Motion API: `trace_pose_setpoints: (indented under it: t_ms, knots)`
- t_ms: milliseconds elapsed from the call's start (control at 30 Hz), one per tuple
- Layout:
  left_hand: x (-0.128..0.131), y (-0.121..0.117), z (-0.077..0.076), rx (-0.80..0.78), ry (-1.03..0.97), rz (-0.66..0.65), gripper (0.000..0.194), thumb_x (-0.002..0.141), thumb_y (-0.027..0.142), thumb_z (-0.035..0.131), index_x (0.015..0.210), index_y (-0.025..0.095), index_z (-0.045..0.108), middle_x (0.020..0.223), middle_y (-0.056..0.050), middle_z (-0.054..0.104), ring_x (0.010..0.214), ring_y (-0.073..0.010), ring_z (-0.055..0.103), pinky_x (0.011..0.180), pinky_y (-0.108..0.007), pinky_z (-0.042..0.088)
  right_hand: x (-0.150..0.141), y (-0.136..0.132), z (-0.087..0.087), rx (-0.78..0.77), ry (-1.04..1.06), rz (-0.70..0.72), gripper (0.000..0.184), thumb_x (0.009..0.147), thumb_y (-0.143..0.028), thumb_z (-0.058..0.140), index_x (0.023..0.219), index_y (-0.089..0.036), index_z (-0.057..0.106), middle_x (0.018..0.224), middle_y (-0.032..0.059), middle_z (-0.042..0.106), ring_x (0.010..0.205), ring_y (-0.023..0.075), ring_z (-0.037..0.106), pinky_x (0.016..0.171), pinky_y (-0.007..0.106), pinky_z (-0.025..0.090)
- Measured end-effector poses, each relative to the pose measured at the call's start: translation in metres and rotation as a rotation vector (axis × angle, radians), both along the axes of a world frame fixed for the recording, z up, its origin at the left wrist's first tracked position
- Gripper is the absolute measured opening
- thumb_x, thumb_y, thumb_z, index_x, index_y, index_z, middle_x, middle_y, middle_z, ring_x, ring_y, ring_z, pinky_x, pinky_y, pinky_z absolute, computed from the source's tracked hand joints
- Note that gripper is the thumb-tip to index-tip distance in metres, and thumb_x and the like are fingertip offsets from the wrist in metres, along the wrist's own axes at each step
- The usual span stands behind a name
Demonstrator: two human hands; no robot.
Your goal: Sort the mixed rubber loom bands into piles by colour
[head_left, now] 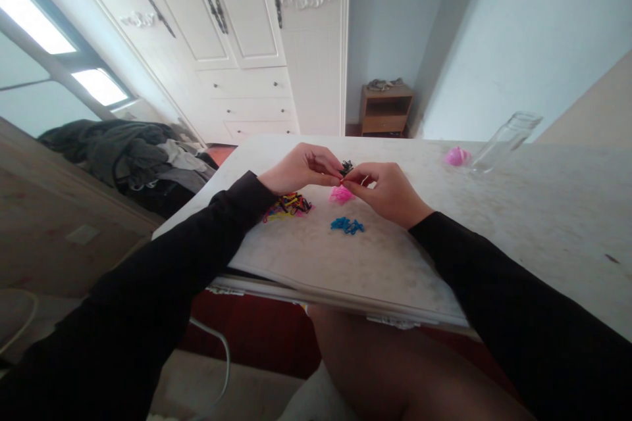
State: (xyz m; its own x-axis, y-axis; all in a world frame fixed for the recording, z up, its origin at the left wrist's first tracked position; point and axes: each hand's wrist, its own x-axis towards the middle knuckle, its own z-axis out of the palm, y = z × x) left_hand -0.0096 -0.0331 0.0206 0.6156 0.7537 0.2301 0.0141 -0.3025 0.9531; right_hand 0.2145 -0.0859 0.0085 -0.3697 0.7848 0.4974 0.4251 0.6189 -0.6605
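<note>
My left hand (316,166) and my right hand (382,189) meet above the table, thumbs and fingertips pinched together. Between them is a small red band (342,181), mostly hidden by the fingers. Just below the fingertips lies a pile of pink bands (342,195). Behind them, partly covered, is a small black pile (347,167). Under my left wrist spreads a mixed heap of bands (291,205) in red, yellow, black and other colours. Nearer to me sits a pile of blue bands (347,225). The bands are too small to see in detail.
The white table (395,270) carries a clear glass bottle (506,141), tilted in view, and a pink round object (457,156) at the far right. Dark clothes (133,154) are heaped to the left. A white wardrobe (237,20) and a small wooden cabinet (386,108) stand beyond.
</note>
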Motion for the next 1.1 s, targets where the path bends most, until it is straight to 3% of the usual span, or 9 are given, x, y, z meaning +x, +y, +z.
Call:
trace_pose_setpoints:
  t_ms: [200,333,433,567,667,900,1100]
  knots:
    - [0.001,-0.001,0.001,0.014,0.019,-0.021,0.033,0.063,0.023,0.1,0.087,0.014,0.078,0.082,-0.006,0.083,0.076,-0.0153,0.079,0.075,-0.027,0.065,0.0,-0.002,0.002,-0.034,-0.02,0.02,0.015,0.087,-0.026,0.072,0.081,-0.016,0.08,0.073,0.0046,0.077,0.067,0.0161,0.067,0.066,0.03,0.051]
    - [-0.008,0.003,0.01,0.09,0.087,0.014,0.026,0.07,0.025,0.094,0.089,0.014,0.079,0.079,-0.005,0.081,0.069,-0.0133,0.075,0.067,-0.024,0.059,0.015,0.002,0.006,0.022,-0.056,-0.065,0.013,0.084,-0.024,0.069,0.075,-0.017,0.077,0.071,0.0043,0.075,0.065,0.0159,0.064,0.065,0.031,0.049]
    - [-0.025,0.01,0.018,0.194,0.313,0.024,0.018,0.074,0.027,0.089,0.083,0.014,0.081,0.072,-0.004,0.078,0.061,-0.0106,0.067,0.058,-0.021,0.049,0.042,0.01,0.009,0.016,-0.091,-0.139,0.01,0.08,-0.025,0.07,0.074,-0.018,0.076,0.071,0.0043,0.075,0.065,0.0168,0.063,0.065,0.032,0.05]
    - [-0.043,0.017,0.021,0.241,0.607,-0.122,0.018,0.075,0.032,0.088,0.083,0.016,0.085,0.075,-0.005,0.079,0.066,-0.0123,0.067,0.062,-0.023,0.047,0.085,0.019,0.013,-0.061,-0.147,-0.185,0.008,0.076,-0.028,0.074,0.073,-0.021,0.077,0.073,0.0045,0.076,0.066,0.0184,0.065,0.064,0.033,0.052]
    - [-0.046,0.018,0.019,0.201,0.719,-0.216,0.025,0.07,0.036,0.091,0.088,0.019,0.087,0.079,-0.005,0.08,0.069,-0.0136,0.068,0.064,-0.023,0.048,0.106,0.02,0.018,-0.108,-0.196,-0.195,0.007,0.074,-0.03,0.075,0.072,-0.023,0.078,0.073,0.0034,0.077,0.067,0.0188,0.067,0.063,0.032,0.053]
    - [-0.05,0.016,0.021,0.099,0.766,-0.228,0.03,0.057,0.029,0.098,0.085,0.024,0.088,0.08,-0.003,0.082,0.071,-0.017,0.073,0.065,-0.023,0.051,0.119,0.02,0.018,-0.197,-0.301,-0.093,0.007,0.07,-0.025,0.075,0.074,-0.026,0.081,0.076,0.0015,0.079,0.07,0.0212,0.071,0.063,0.034,0.055]
    - [-0.05,0.012,0.025,0.139,0.734,-0.331,0.022,0.06,0.023,0.094,0.08,0.025,0.087,0.078,-0.001,0.08,0.069,-0.015,0.07,0.064,-0.021,0.048,0.116,0.02,0.013,-0.159,-0.301,-0.055,0.008,0.072,-0.028,0.077,0.077,-0.025,0.082,0.083,0.0032,0.082,0.076,0.022,0.072,0.07,0.037,0.057]
